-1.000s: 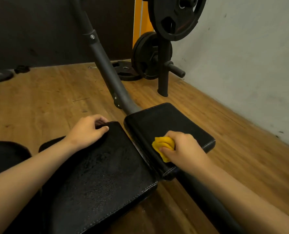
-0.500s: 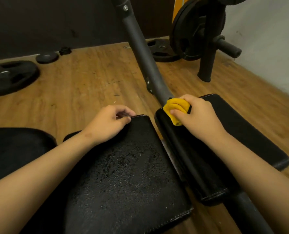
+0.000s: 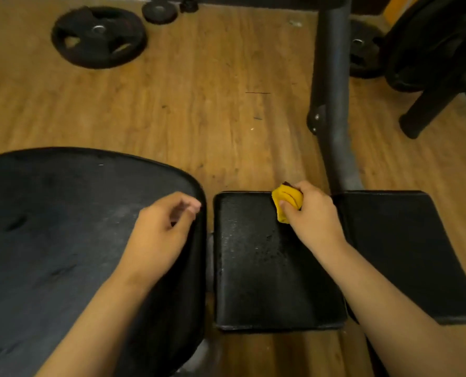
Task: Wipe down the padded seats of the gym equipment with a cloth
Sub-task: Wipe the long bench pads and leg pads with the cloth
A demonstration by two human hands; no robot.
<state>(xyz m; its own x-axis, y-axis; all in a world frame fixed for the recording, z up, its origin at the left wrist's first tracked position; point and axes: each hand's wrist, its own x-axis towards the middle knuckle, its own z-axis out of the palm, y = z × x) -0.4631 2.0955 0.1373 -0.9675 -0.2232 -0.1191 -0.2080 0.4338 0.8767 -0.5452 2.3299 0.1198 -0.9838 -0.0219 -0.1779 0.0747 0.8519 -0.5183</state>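
Three black padded seats lie side by side: a large rounded pad [image 3: 63, 227] on the left, a middle rectangular pad [image 3: 259, 281] speckled with droplets, and a right pad [image 3: 406, 248]. My right hand [image 3: 313, 216] grips a bunched yellow cloth [image 3: 287, 202] against the far right corner of the middle pad. My left hand [image 3: 161, 235] hovers over the right edge of the large pad, fingers loosely curled, holding nothing.
A grey steel post [image 3: 332, 99] rises from between the middle and right pads. A black weight plate [image 3: 98, 36] and a smaller plate [image 3: 159, 10] lie on the wooden floor at the back left. More plates on a rack [image 3: 427, 50] stand at the back right.
My view has swung left and down. The right hand carried the cloth from the right pad's near side to its far corner, then onto the middle pad. The left hand let go of the middle pad's edge.
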